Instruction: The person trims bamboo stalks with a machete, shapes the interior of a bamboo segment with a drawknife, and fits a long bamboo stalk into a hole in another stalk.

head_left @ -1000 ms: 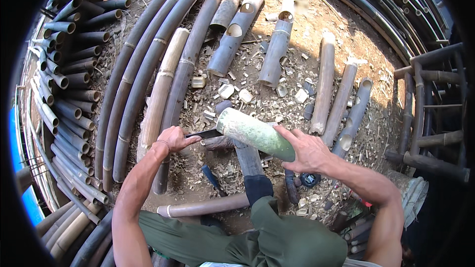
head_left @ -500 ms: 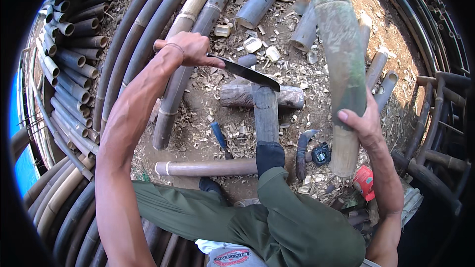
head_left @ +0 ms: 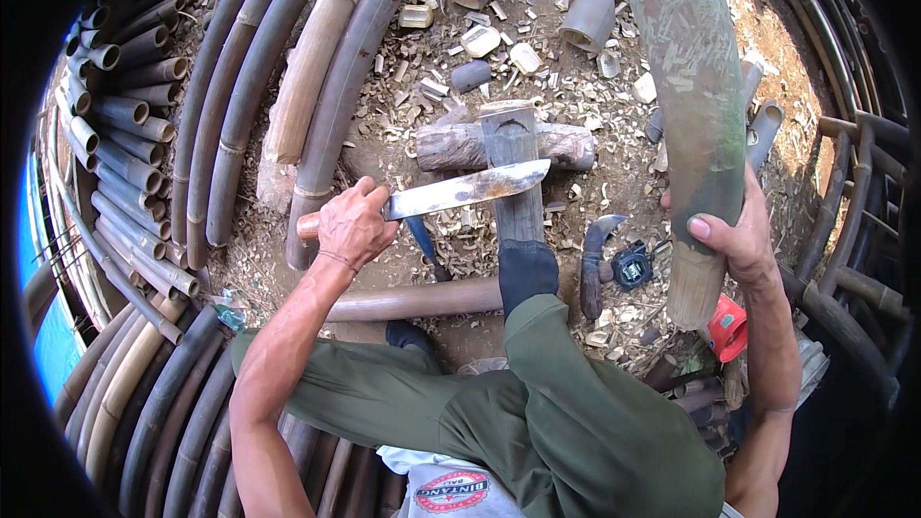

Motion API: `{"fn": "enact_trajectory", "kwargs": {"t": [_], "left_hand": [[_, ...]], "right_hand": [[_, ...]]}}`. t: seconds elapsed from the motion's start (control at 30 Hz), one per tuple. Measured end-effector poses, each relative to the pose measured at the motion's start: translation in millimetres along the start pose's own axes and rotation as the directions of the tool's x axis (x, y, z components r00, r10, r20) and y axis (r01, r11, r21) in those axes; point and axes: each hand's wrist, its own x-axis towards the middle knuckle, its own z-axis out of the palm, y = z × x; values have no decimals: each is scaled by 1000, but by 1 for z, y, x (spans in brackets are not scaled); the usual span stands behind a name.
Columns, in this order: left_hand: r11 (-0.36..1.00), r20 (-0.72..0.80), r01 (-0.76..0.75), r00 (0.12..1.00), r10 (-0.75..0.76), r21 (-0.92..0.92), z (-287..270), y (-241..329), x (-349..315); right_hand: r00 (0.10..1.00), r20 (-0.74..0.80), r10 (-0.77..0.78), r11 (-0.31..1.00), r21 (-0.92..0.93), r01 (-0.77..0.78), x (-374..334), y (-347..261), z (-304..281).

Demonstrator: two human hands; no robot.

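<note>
Left fingers (head_left: pixel 367 194) are closed around the brown wooden handle (head_left: pixel 307 224) of a steel machete (head_left: pixel 470 190); right fingers (head_left: pixel 720 232) clasp a thick green-brown bamboo tube (head_left: pixel 693 86), right of the blade tip (head_left: pixel 543 169), apart, its long axis running forward, roughly crosswise to it.

The bamboo tube (head_left: pixel 691 86) is mottled green-brown, the machete blade (head_left: pixel 468 190) brown-blotched silver.

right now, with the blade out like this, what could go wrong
A stray swing might bring the machete in the left hand onto the right foot, close below it in view. The bamboo tube could slip, since only the right hand visibly grips it. The hooked knife lies uncovered nearby, so a shifting foot might meet it.
</note>
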Motion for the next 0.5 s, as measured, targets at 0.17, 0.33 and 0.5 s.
{"fn": "enact_trajectory", "kwargs": {"t": [0.17,0.33,0.5], "left_hand": [[999,59,-36,998,36,-10,7,0,2],[999,61,-32,998,32,-8,11,-4,1],[1000,111,-17,994,15,15,14,-7,5]], "right_hand": [[999,-13,-48,997,-60,47,5,7,3],[999,14,-45,996,-82,46,7,1,8],[996,46,-73,986,-148,79,6,-6,18]]}}
